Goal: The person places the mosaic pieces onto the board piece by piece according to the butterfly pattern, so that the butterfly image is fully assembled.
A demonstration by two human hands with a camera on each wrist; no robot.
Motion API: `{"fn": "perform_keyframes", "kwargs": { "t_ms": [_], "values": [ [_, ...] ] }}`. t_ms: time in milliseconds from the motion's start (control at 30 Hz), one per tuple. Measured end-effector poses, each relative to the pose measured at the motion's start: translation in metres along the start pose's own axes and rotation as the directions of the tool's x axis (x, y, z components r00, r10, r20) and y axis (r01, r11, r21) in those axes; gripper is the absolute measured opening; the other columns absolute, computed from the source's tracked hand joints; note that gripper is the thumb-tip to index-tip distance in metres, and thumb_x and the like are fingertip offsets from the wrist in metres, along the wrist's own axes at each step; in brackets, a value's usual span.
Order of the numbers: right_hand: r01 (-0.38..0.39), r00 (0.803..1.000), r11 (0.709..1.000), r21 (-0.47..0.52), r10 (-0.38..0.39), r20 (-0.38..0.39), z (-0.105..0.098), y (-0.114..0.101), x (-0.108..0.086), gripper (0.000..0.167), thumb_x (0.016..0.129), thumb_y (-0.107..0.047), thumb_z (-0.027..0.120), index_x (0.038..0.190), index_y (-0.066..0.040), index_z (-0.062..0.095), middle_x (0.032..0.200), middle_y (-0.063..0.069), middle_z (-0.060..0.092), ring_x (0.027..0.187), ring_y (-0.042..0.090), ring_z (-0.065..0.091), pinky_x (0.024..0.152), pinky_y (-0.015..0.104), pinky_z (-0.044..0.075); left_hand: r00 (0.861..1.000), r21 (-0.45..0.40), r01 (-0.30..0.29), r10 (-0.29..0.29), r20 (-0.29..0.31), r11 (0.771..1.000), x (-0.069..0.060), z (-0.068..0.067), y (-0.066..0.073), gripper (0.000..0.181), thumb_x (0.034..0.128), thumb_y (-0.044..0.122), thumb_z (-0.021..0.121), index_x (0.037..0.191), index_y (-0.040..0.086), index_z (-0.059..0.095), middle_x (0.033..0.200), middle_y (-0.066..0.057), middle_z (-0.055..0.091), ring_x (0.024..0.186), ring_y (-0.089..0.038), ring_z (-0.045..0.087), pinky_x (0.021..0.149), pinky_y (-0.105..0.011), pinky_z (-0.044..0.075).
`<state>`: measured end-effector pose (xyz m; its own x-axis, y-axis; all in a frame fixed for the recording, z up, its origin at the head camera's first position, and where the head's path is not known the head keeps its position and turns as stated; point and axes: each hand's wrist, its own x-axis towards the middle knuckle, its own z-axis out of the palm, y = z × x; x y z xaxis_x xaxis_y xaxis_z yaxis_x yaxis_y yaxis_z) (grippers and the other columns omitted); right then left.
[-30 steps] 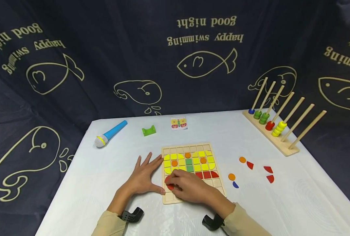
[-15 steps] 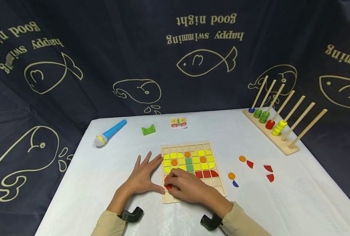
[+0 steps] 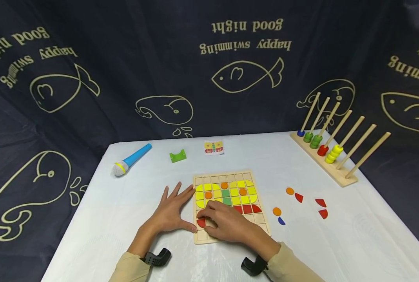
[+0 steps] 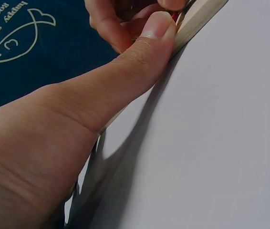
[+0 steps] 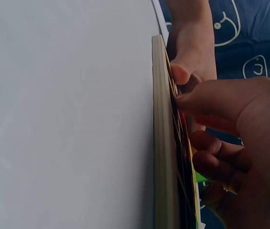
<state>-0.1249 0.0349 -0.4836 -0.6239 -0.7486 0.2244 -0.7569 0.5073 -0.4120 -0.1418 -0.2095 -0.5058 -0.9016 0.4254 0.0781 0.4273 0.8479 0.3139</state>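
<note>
The square wooden grid board (image 3: 261, 226) lies on the white table, with yellow, orange, green and red flat tiles in its cells. My left hand (image 3: 168, 213) is spread along its left edge, thumb and fingertips touching the rim. In the left wrist view, the left thumb (image 4: 140, 52) presses against the wooden edge. My right hand (image 3: 227, 221) is over the lower left cells, its bent fingers and thumb about a red quarter-circle tile (image 3: 201, 223). The right thumb (image 5: 211, 100) touches the board in the right wrist view. The right hand hides several cells.
Loose orange discs (image 3: 277, 211), red quarter tiles (image 3: 320, 202) and a blue tile (image 3: 281, 221) lie right of the board. Behind it are a pattern card (image 3: 214, 147), a green block (image 3: 178, 156) and a toy microphone (image 3: 132, 159). A peg rack with beads (image 3: 323, 158) stands far right.
The red quarter-circle tile under my right fingers has shifted slightly left and now lies squarer in its cell. My right fingers moved a little with it; the left hand stayed still.
</note>
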Motion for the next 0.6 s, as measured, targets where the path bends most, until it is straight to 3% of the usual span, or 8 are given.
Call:
{"fn": "perform_keyframes", "kwargs": {
  "t_ms": [367, 600],
  "values": [
    [-0.066, 0.998, 0.998, 0.005, 0.066, 0.012, -0.017, 0.017, -0.026, 0.032, 0.082, -0.030, 0.072, 0.114, -0.026, 0.069, 0.096, -0.012, 0.052, 0.077, 0.004, 0.043, 0.066, 0.020, 0.041, 1.000, -0.010, 0.013, -0.013, -0.002, 1.000, -0.001, 0.001, 0.001, 0.129, 0.0456, 0.090, 0.064, 0.152, 0.024, 0.032, 0.155, 0.008, 0.027, 0.145, -0.028, 0.007, 0.112, -0.060, 0.000],
    [-0.128, 0.991, 0.992, 0.011, 0.129, -0.037, -0.035, 0.037, -0.051, 0.028, 0.081, -0.029, 0.074, 0.109, -0.025, 0.070, 0.093, -0.012, 0.053, 0.073, 0.004, 0.045, 0.060, 0.020, 0.040, 1.000, -0.023, 0.013, -0.014, -0.012, 1.000, -0.001, 0.002, 0.002, 0.130, 0.0441, 0.090, 0.064, 0.152, 0.023, 0.033, 0.155, 0.007, 0.029, 0.145, -0.029, 0.008, 0.112, -0.060, 0.000]
  ]
}}
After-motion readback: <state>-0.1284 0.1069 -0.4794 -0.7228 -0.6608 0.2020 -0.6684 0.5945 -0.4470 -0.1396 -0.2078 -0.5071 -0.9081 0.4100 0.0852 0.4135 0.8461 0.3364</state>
